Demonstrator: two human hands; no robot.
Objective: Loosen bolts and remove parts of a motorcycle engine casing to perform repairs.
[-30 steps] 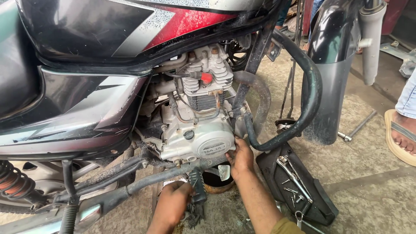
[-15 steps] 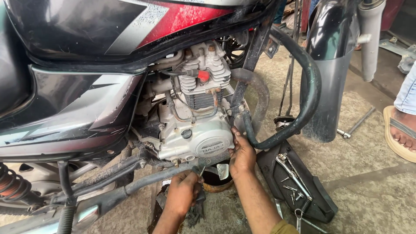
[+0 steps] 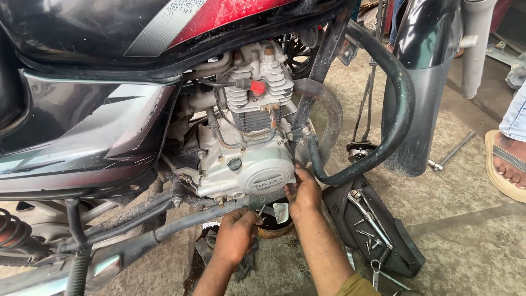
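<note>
Underneath, a round rusty drain pan (image 3: 272,227) on the concrete floor (image 3: 466,219), dark oil pooled inside, directly below the silver engine case (image 3: 246,175) of a black and red motorcycle (image 3: 93,109). Right hand (image 3: 303,193) pressed up against the lower edge of that engine case, fingers (image 3: 293,186) curled and grimy, whether gripping anything impossible to tell. Left hand (image 3: 235,237) lower down, just beside the pan's rim and under the dark exhaust pipe (image 3: 164,233), fingers bent around something small and thin at the engine's underside, the item itself too hidden to name; a dirty rag (image 3: 249,263) bunched below the wrist. To the right, a black plastic side panel (image 3: 378,230) lying flat as a tray, holding a chrome wrench (image 3: 370,216) and several loose screws (image 3: 364,234). Compared with half a second earlier, left hand risen and closer to the pan, right hand in much the same spot on the case, view pulled nearer to the engine. Ribbed metal cooling fins on the cylinder (image 3: 257,98), a red spark plug cap (image 3: 257,87), a curved black crash guard tube (image 3: 402,109), a glossy black front mudguard (image 3: 424,66). At far right, another person's foot in a tan sandal (image 3: 504,167). Thin metal rod (image 3: 452,151) on the floor nearby.
</note>
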